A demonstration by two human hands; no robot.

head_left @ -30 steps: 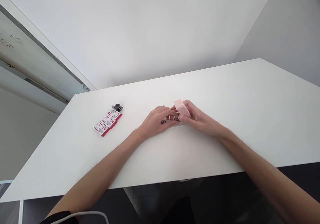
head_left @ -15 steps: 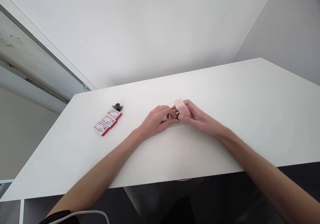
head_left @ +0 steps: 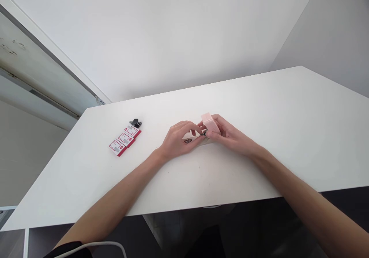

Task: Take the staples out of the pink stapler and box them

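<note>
My right hand (head_left: 226, 135) grips a small pale pink box-shaped object (head_left: 209, 123) near the middle of the white table (head_left: 288, 127), fingers wrapped round its near end. My left hand (head_left: 180, 139) rests beside it, its fingertips pinched at a tiny dark part (head_left: 204, 133) at the front of the pink object. A small dark piece (head_left: 188, 140) shows under the left fingers; I cannot make out what it is.
To the left lie three small red-and-white packets (head_left: 124, 139) in a row, with a black clip-like item (head_left: 135, 123) at their far end. A white wall runs behind the table. A white cable (head_left: 95, 245) crosses my left forearm at the bottom.
The left fingers have shifted slightly at the front of the pink object, uncovering the small dark piece beneath them. The right hand holds still.
</note>
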